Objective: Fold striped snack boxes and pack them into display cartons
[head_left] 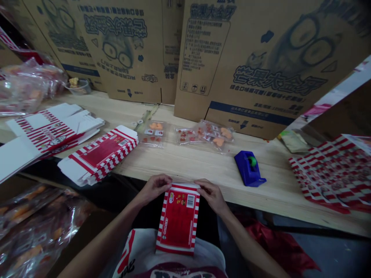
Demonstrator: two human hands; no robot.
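Note:
A red carton with red-and-white striped edges is held between my two hands, its far end at the table's front edge and its near end against my shirt. My left hand pinches the far left corner, by the white flap. At the far right corner, my right hand has its fingers closed on the same end. To the left lies another striped carton with white end flaps sticking out. Clear packets of small orange and red sweets rest beyond it, beside more packets.
A blue tape dispenser stands right of centre on the wooden table. Flat cartons are stacked at left, finished striped boxes at right. Large cardboard boxes line the back. Bagged sweets fill a box at lower left.

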